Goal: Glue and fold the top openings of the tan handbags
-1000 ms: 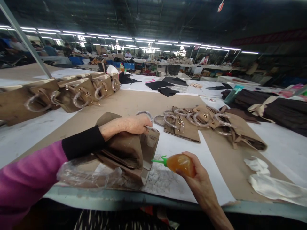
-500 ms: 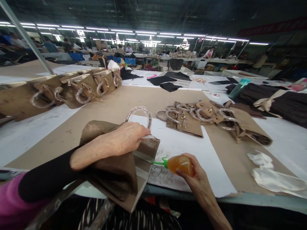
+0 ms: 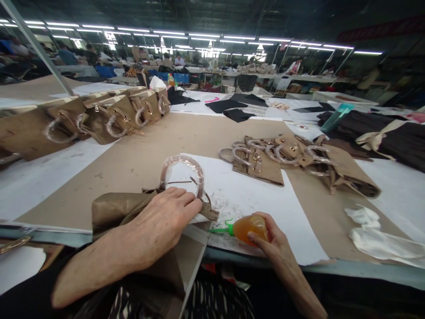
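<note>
At the table's front edge, my left hand [image 3: 169, 210] is closed on the upper edge of a brown handbag [image 3: 116, 208]. The bag's plastic-wrapped handle [image 3: 183, 161] stands up beyond my knuckles, and its lower part hangs over my lap. My fingertips on the bag's far side are hidden. My right hand [image 3: 270, 239] is wrapped round a squeeze bottle [image 3: 247, 227] of amber liquid, tilted on its side. The bottle's green nozzle points left, and its tip is close to the bag's edge; whether it touches I cannot tell.
A row of brown handbags [image 3: 116, 113] stands at the left. More flat bags [image 3: 265, 170] lie overlapped at centre right. White crumpled cloth [image 3: 381, 243] lies at the right front, a teal bottle [image 3: 337, 117] beyond. Black pieces [image 3: 227, 108] lie at the back; people work far off.
My left hand has moved down and left with the handbag, which has turned and dropped. My right hand and the squeeze bottle have stayed nearly in place.
</note>
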A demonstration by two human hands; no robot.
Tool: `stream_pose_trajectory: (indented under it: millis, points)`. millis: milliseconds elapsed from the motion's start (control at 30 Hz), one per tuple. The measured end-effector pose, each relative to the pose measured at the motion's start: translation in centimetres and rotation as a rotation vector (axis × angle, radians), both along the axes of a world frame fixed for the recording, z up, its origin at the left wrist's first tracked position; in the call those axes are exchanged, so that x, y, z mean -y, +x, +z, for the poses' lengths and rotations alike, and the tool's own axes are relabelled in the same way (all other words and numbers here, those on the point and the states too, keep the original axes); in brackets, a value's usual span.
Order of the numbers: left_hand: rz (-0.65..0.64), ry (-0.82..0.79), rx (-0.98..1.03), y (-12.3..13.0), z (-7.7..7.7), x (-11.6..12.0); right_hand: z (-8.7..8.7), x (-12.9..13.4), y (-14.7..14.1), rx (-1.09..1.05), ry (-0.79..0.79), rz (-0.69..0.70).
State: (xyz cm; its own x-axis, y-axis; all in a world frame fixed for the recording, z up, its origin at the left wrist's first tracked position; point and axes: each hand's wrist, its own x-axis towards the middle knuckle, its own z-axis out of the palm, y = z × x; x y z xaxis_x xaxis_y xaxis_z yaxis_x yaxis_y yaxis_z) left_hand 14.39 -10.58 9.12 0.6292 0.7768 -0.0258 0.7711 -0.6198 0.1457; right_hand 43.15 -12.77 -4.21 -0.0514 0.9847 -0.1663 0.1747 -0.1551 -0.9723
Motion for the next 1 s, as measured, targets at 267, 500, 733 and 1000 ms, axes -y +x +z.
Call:
stream_pose_trajectory:
  millis: [267,500,733,1000]
  points:
    - [-0.034,0.058,-0.037,-0.6,0.4,0.1,1.6,0.1,-0.8,-0.175,-0.101,-0.042]
    - [0.037,0.120,0.046,-2.9,2.3,-6.3,3.5,-1.0,-1.4,-0.431,-0.137,-0.213]
    - [0.050,0.219,0.047,-3.2,4.1,-10.2,4.2,-3.3,-2.0,-0.465,-0.056,-0.291]
    - [-0.014,0.335,-0.066,-1.4,-3.1,-5.3,1.9,-5.4,-2.9,-0.347,0.034,-0.268]
